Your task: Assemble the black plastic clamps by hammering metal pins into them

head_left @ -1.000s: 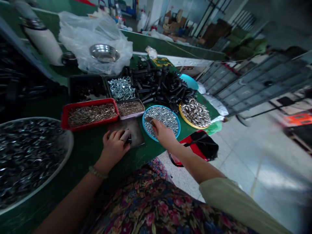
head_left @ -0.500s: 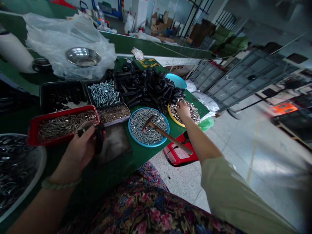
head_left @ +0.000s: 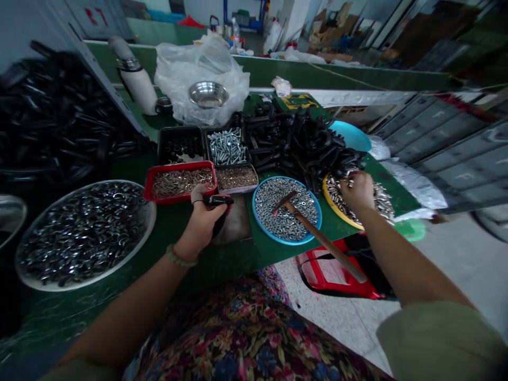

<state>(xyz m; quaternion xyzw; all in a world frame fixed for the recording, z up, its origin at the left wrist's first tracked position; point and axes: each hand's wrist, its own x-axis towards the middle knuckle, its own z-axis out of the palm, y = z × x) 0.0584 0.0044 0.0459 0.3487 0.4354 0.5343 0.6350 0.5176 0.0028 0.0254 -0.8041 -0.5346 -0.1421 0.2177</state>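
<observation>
From where I stand, the thing in hand is a black, stubby, glossy part [head_left: 219, 201], gripped between the thumb and fingers of the person's left hand [head_left: 201, 222]. It pokes out on the right side of that hand, above a flat grey plate [head_left: 238, 225] and near the front of a red rectangular tray [head_left: 178, 200] of thin coppery pins. Its lower portion is dark and hard to make out.

The right hand [head_left: 359, 191] is well apart from it, fingers bent down among small silver metal pieces [head_left: 381, 203] in a round yellow-rimmed dish; I cannot tell whether it has hold of any.

Between the hands sits a round blue tray [head_left: 288, 243] full of small silver nuts, with a wooden-handled hammer [head_left: 323, 241] lying across it, its handle jutting past the table edge. Behind the red tray are a black tray of dark rings [head_left: 182, 145] and another of silver bolts [head_left: 227, 146]. A heap of black parts [head_left: 283, 132] spreads behind the blue tray. To the left, a wide white basin [head_left: 149, 225] holds shiny curved metal pieces.
</observation>
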